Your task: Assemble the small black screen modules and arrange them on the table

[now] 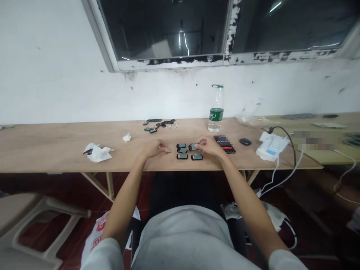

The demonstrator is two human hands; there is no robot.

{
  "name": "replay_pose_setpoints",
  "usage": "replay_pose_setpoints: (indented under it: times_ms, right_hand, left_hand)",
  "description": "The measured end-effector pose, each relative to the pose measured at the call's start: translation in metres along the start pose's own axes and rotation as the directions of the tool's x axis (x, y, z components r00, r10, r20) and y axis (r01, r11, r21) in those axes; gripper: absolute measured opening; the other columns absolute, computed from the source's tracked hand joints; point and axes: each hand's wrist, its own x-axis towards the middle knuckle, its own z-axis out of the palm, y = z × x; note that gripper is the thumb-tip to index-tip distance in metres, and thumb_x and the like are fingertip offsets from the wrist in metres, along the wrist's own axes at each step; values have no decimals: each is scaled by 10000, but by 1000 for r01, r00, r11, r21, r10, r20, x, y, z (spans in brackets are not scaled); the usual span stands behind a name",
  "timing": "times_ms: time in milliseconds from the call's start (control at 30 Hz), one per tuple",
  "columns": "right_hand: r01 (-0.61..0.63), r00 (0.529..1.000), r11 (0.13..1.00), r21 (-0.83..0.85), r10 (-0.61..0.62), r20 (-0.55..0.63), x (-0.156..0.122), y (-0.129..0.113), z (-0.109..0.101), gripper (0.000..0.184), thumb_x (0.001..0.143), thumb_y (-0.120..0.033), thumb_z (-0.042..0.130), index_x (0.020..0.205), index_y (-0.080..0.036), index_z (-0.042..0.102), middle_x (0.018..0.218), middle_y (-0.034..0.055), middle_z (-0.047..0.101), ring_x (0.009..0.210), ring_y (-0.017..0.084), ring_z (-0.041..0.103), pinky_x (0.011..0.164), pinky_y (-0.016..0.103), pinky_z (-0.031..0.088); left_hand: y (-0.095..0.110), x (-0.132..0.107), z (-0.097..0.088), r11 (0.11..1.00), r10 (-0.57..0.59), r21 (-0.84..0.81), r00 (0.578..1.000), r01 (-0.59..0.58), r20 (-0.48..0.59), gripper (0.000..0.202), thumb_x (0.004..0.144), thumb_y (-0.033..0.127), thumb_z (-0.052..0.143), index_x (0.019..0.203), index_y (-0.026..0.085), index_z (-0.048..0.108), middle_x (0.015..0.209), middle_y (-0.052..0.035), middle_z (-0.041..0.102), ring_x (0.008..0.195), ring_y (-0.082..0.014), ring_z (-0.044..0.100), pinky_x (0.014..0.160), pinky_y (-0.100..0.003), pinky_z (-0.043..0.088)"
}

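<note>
My left hand [156, 147] pinches a tiny yellowish piece [169, 150] just above the wooden table; its exact kind is too small to make out. Fingers of my right hand [207, 144] close on the edge of a small black oblong module with a grey-green face [192, 147], which lies at the upper right of a group. Several similar modules sit between my hands, among them one at the front left [182, 156] and one at the front right [197, 157]. They lie flat, faces up, in two rough columns.
Behind the group lies a heap of dark parts [159, 125]. A water bottle [216, 119], a phone [226, 146], a black rounded case [245, 141] and a white power strip [271, 147] with cables stand rightward. Crumpled tissues [98, 153] lie left. A plastic stool [50, 221] is below.
</note>
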Motion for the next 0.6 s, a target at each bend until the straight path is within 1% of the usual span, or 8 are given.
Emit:
replay_pose_setpoints:
  times_ms: [67,133,167,233,300,400,500,600]
  right_hand:
    - [48,999,997,63,-47,-12,-1,-5,6,171,872,-269,850,954,-186,724,772,32,768,661,184,722,636,264,563]
    - [107,994,989,97,-106,-21,-2,-9,12,172,884,-291,848,982,-181,759,819,47,782,652,175,715,622,263,570]
    - [128,992,985,111,-127,-20,-2,-10,14,181,888,-314,849,982,-180,772,836,53,786,647,173,712,616,265,574]
    - [147,989,979,141,-146,-17,-4,-12,18,236,883,-377,866,976,-176,787,843,61,788,642,176,711,609,274,589]
    - [155,988,973,171,-153,-23,-5,-13,19,317,861,-446,892,984,-170,793,831,68,789,647,188,719,607,286,605]
    - [160,987,964,211,-157,-33,-7,-16,18,396,825,-498,916,990,-159,796,798,72,784,649,194,725,606,290,611]
    - [168,986,959,230,-169,-14,-8,-19,15,415,810,-517,917,973,-154,801,764,70,775,642,190,716,605,288,601]
    - [186,980,955,229,-196,19,-11,-22,13,438,806,-542,910,986,-154,817,792,80,791,658,197,720,614,297,601]
  left_hand:
    - [19,-5,3,988,120,-93,993,-121,-14,326,864,472,800,1015,184,817,1058,-101,810,909,-262,745,824,-357,596]
    - [39,-9,9,959,244,-138,969,-248,-49,314,917,466,775,1047,185,824,1131,-106,795,936,-250,744,865,-364,603]
    - [49,-11,13,944,289,-143,955,-296,-70,308,931,461,780,1071,190,828,1145,-105,790,960,-249,741,883,-366,607]
    - [66,-13,23,925,340,-137,933,-354,-118,283,948,431,793,1103,197,833,1154,-101,784,945,-237,736,892,-367,614]
    - [76,-14,32,915,368,-110,914,-389,-174,246,961,384,798,1114,196,842,1143,-99,781,938,-234,739,884,-364,618]
    - [81,-13,42,911,378,-70,892,-406,-249,211,978,328,795,1132,196,856,1141,-97,785,961,-240,755,870,-355,627]
    - [81,-15,44,915,366,-57,881,-400,-301,162,990,305,793,1091,211,878,1179,-96,800,1011,-251,780,920,-364,640]
    - [82,-17,43,924,319,-95,883,-371,-343,107,955,310,841,989,222,894,1180,-98,823,1063,-282,797,984,-397,645]
